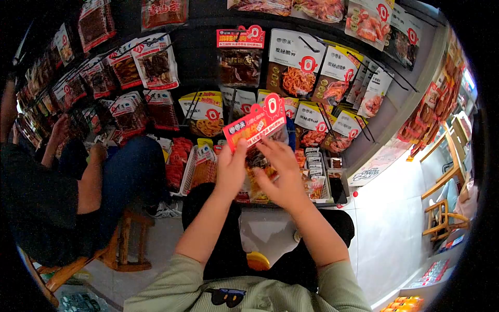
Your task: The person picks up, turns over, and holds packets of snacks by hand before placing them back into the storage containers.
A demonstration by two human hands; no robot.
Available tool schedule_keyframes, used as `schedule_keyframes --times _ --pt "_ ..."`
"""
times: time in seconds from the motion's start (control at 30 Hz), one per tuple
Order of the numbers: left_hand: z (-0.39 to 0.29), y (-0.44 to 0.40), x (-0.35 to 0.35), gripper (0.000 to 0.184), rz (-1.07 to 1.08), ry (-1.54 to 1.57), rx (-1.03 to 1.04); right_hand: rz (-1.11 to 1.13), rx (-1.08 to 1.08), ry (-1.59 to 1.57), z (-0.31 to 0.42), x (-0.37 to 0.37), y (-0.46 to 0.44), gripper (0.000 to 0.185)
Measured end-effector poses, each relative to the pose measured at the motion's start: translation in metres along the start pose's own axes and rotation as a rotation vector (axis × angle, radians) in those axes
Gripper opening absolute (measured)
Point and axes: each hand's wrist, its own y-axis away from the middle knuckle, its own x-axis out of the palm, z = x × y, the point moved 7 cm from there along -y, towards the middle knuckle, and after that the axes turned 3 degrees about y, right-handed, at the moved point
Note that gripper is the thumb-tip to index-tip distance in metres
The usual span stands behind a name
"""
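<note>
A red header card (254, 125) with white lettering and a cartoon figure is held up in front of the shelf, tilted with its right end higher. My left hand (232, 169) pinches its lower left corner, thumb on the front. My right hand (283, 174) lies at the card's lower edge, its fingers stretched and the thumb apart, the fingertips touching or very near the card. Part of a clear bag shows below the card, mostly hidden by my right hand. Behind my hands are bins of snack packets, among them a white basket (188, 170).
Hooks with hanging snack packets (299, 65) cover the display ahead. To the left a person (57, 203) sits on a wooden stool (132, 242), hands near the shelf. Wooden chairs (442, 213) stand on the right. A yellow round object (258, 261) is low between my legs.
</note>
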Motion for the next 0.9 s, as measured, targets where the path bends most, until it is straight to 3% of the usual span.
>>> schedule_keyframes --times 0.13,0.23,0.33,0.5,0.6,0.7,0.9 --pt "-0.017 -0.023 -0.015 0.026 -0.029 0.027 -0.049 -0.136 -0.026 0.062 -0.015 -0.009 -0.021 0.036" --pt "-0.035 -0.043 -0.018 0.026 -0.014 0.034 -0.067 -0.277 0.063 0.075 -0.043 -0.017 -0.044 0.046" --pt "-0.044 -0.072 -0.026 0.029 0.028 -0.1 0.026 -0.232 0.369 -0.497 -0.059 -0.009 -0.072 0.052" --pt "-0.064 -0.111 -0.033 0.03 0.004 -0.087 0.02 -0.231 0.189 -0.601 -0.05 -0.003 -0.118 0.054" --pt "-0.073 -0.127 -0.029 0.035 0.047 -0.015 0.009 -0.339 0.075 -0.445 -0.049 -0.007 -0.135 0.048" --pt "-0.078 -0.137 -0.031 0.037 0.017 -0.128 -0.031 -0.34 0.054 -0.271 -0.055 -0.004 -0.145 0.043" --pt "-0.08 -0.155 -0.034 0.028 0.013 -0.105 0.019 -0.359 0.109 -0.383 -0.061 0.003 -0.154 0.04"
